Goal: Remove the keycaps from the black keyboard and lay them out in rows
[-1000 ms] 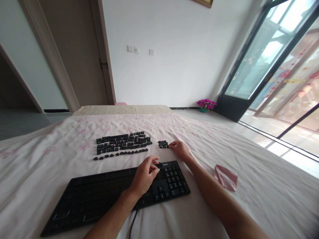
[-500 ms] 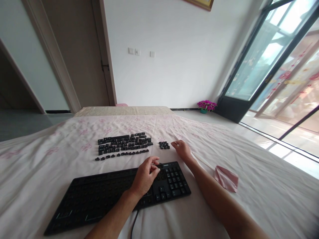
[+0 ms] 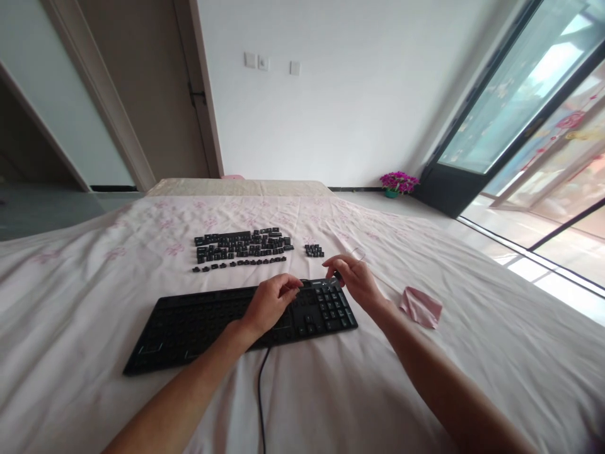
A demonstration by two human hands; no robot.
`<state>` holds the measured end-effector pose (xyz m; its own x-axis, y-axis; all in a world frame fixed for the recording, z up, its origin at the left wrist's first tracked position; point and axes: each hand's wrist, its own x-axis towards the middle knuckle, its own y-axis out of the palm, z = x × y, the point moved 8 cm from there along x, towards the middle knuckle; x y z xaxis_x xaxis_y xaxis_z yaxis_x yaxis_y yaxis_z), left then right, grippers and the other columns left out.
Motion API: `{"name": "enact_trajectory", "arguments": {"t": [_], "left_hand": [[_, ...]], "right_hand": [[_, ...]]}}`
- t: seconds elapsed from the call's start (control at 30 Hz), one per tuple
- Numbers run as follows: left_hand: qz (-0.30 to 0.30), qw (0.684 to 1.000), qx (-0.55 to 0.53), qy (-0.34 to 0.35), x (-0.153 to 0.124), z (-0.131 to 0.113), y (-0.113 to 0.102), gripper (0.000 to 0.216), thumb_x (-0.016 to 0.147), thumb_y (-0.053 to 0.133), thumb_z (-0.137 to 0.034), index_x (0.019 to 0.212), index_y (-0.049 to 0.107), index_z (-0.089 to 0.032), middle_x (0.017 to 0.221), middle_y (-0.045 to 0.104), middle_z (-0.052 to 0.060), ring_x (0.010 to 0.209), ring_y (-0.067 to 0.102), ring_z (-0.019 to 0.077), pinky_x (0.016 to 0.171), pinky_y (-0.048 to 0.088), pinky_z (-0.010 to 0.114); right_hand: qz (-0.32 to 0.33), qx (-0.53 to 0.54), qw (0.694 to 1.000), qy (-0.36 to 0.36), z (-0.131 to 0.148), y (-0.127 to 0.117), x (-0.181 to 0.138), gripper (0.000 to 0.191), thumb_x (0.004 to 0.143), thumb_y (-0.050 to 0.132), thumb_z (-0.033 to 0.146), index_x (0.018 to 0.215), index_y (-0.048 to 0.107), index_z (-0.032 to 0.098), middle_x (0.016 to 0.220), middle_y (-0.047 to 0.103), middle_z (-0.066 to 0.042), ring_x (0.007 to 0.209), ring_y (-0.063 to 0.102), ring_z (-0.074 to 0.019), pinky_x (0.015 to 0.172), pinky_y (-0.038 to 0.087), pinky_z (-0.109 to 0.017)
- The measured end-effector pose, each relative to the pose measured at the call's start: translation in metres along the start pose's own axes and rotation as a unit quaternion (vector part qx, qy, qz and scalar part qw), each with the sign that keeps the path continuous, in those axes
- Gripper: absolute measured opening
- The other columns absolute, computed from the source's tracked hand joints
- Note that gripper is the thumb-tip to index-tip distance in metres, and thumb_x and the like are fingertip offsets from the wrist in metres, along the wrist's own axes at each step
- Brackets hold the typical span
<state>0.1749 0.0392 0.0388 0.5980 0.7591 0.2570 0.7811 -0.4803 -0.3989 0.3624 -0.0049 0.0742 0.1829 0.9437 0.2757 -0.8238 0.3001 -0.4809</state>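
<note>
- Head view: keyboard (image 3: 208, 318) under your left hand (image 3: 270, 302), loosely curled, its hold unclear.
- Your right hand (image 3: 357, 279), half-closed, holds a thin wire (image 3: 363, 255) by the keyboard's far-right corner.

Kbd (image 3: 198, 321) lay on the cover (image 3: 496, 328) before the person, cable (image 3: 261, 403) off its near edge. L hand (image 3: 269, 302) was over it, just R of mid; R hand (image 3: 355, 279) by its far R corner, touching or not, couldn't tell. Behind lay the main keycap grp (image 3: 242, 245), w/ a keycap row (image 3: 246, 262) before it, a small grp (image 3: 313, 250) to its R. Small cloth (image 3: 421, 308) sat R of R hand.
</note>
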Motion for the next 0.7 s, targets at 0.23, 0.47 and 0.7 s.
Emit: {"name": "enact_trajectory", "arguments": {"t": [0.23,0.47,0.7], "left_hand": [[0.033,0.998,0.060,0.014,-0.022,0.002,0.004,0.021,0.080,0.055,-0.016,0.094,0.068,-0.023,0.090,0.069,0.000,0.082,0.064,0.0161,0.077,0.048,0.027],[0.054,0.993,0.099,0.028,-0.025,0.001,0.011,0.020,0.077,0.060,-0.014,0.091,0.070,-0.025,0.090,0.067,-0.001,0.083,0.062,0.0156,0.078,0.046,0.026],[0.061,0.990,0.115,0.061,-0.026,0.001,0.013,0.017,0.078,0.059,-0.014,0.088,0.069,-0.024,0.089,0.066,-0.001,0.086,0.060,0.0160,0.077,0.043,0.025]], "right_hand": [[0.159,0.077,0.984,-0.017,0.028,0.042,-0.029,0.036,0.088,0.050,0.045,0.081,0.070,0.016,0.076,0.069,-0.004,0.062,0.058,-0.0122,0.057,0.046,-0.022],[0.193,0.064,0.978,-0.043,0.040,0.053,-0.040,0.056,0.093,0.036,0.056,0.078,0.072,0.016,0.071,0.066,-0.003,0.062,0.058,-0.0122,0.055,0.045,-0.020],[0.225,-0.052,0.959,-0.162,0.054,0.067,-0.046,0.041,0.095,0.042,0.043,0.080,0.072,0.018,0.082,0.070,-0.004,0.076,0.062,-0.0145,0.074,0.047,-0.025]]}}
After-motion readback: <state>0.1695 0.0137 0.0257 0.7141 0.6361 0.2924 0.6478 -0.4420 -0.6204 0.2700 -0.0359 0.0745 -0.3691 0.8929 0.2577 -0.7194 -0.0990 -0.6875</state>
